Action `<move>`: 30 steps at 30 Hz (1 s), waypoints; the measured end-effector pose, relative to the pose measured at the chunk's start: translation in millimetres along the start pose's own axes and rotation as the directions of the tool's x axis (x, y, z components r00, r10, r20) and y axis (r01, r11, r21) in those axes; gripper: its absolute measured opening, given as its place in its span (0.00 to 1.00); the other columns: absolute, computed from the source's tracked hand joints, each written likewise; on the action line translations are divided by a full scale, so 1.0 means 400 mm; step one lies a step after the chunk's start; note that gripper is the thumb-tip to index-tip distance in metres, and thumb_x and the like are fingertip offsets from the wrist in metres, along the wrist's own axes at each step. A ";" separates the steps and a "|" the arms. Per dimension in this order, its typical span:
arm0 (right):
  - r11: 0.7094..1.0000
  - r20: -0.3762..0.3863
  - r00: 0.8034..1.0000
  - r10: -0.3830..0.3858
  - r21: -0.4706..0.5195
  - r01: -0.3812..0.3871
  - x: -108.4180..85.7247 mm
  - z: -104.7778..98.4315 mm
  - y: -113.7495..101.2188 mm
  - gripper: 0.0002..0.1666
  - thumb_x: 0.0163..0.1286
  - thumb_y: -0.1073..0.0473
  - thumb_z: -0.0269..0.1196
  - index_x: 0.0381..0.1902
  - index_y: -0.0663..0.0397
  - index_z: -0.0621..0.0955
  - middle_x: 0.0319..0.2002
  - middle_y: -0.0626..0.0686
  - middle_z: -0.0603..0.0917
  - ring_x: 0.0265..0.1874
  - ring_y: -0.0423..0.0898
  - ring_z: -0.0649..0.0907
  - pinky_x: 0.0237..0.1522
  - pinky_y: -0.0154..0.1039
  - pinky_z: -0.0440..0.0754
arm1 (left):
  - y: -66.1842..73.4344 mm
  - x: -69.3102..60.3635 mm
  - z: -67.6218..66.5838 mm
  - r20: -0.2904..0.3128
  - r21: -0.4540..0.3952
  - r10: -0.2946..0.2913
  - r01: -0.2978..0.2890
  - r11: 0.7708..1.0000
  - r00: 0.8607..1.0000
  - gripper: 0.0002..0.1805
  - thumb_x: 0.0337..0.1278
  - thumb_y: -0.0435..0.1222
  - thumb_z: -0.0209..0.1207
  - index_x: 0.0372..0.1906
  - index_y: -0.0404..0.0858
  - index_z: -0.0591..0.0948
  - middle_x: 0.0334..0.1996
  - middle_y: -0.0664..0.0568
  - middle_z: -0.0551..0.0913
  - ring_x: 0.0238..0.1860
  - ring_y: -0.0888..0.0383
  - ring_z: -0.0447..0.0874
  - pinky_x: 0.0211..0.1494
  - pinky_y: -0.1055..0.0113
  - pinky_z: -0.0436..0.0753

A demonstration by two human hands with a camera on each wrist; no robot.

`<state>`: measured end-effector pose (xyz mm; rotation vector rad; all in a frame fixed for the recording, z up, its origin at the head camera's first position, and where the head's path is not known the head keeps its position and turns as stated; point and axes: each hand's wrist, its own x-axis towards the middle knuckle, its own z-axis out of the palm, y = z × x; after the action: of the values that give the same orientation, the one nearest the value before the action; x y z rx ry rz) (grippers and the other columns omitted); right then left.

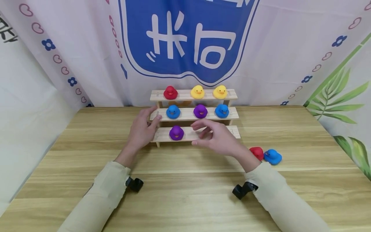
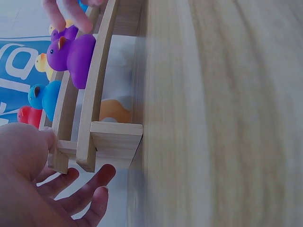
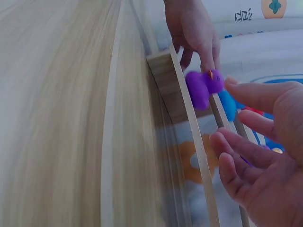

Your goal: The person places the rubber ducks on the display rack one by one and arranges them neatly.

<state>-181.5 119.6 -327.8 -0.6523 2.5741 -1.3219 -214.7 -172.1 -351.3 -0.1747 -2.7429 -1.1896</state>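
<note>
A three-tier wooden stand (image 1: 195, 114) carries several rubber ducks. My left hand (image 1: 142, 128) holds its left end, the thumb against the middle shelf and the fingers beyond the end. Over the bottom shelf, my right hand (image 1: 217, 136) has its fingers loosely bent and apart, holding nothing. Left of those fingertips, a purple duck (image 1: 176, 133) sits on the bottom shelf. On the middle shelf are a blue duck (image 1: 173, 111), another purple duck (image 1: 200, 111) and a second blue duck (image 1: 222, 111). The top shelf bears a red duck (image 1: 170, 92) and two yellow ducks (image 1: 197, 92).
Beside my right wrist, a red duck (image 1: 256, 153), partly hidden by it, and a blue duck (image 1: 272, 157) lie on the wooden table (image 1: 179, 199). Behind the stand hangs a white curtain (image 1: 278, 48) with a blue printed emblem.
</note>
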 end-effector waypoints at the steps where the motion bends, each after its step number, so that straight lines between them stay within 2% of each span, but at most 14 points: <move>1: 1.000 -0.006 1.000 -0.005 0.004 0.005 -0.007 -0.008 0.005 0.33 0.66 0.52 0.78 0.67 0.49 0.81 0.60 0.51 0.87 0.52 0.48 0.88 0.54 0.45 0.90 | 0.001 0.000 0.000 0.000 0.000 0.000 0.000 1.000 1.000 0.32 0.84 0.48 0.51 0.81 0.39 0.67 0.78 0.37 0.69 0.72 0.39 0.73 0.77 0.40 0.73; 6: 1.000 -0.053 0.998 -0.020 0.015 0.021 -0.042 -0.055 0.034 0.31 0.68 0.53 0.76 0.66 0.52 0.82 0.60 0.54 0.87 0.54 0.51 0.86 0.54 0.46 0.88 | 0.003 0.002 0.001 0.000 -0.002 -0.005 0.005 1.000 1.000 0.31 0.83 0.48 0.51 0.81 0.39 0.67 0.78 0.38 0.69 0.76 0.39 0.70 0.80 0.40 0.70; 9: 0.999 -0.095 0.995 -0.032 -0.019 0.031 -0.066 -0.085 0.050 0.28 0.69 0.54 0.76 0.64 0.52 0.83 0.59 0.54 0.88 0.54 0.50 0.86 0.51 0.43 0.87 | 0.004 0.005 0.001 0.001 -0.006 -0.002 0.002 1.000 1.000 0.31 0.83 0.48 0.51 0.81 0.39 0.67 0.78 0.38 0.69 0.77 0.38 0.69 0.80 0.39 0.69; 15: 0.998 -0.148 0.989 0.000 -0.062 -0.009 -0.112 -0.136 0.076 0.24 0.71 0.53 0.74 0.62 0.49 0.83 0.58 0.55 0.88 0.54 0.50 0.86 0.49 0.38 0.86 | 0.000 0.009 0.004 -0.001 -0.008 0.012 -0.012 1.000 1.000 0.31 0.84 0.48 0.51 0.81 0.39 0.66 0.78 0.37 0.69 0.76 0.38 0.69 0.80 0.39 0.69; 24: 0.994 -0.170 0.984 0.058 -0.079 -0.073 -0.172 -0.203 0.122 0.24 0.73 0.50 0.72 0.64 0.48 0.82 0.59 0.50 0.88 0.56 0.48 0.83 0.51 0.33 0.83 | 0.000 0.005 0.002 0.001 -0.008 0.003 -0.003 1.000 1.000 0.32 0.83 0.48 0.51 0.81 0.38 0.66 0.78 0.37 0.69 0.74 0.38 0.71 0.78 0.39 0.71; 30: 0.990 -0.149 0.986 0.079 -0.105 -0.095 -0.208 -0.241 0.150 0.24 0.73 0.52 0.72 0.63 0.48 0.82 0.59 0.51 0.88 0.57 0.50 0.82 0.51 0.32 0.83 | 0.000 0.002 0.001 0.004 -0.005 -0.006 0.006 1.000 1.000 0.32 0.84 0.48 0.51 0.81 0.38 0.66 0.78 0.36 0.68 0.70 0.38 0.74 0.76 0.39 0.74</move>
<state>-158.8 258.3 -322.8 -0.4715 2.7737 -1.2487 -215.7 -171.8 -351.2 -0.1692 -2.7461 -1.1984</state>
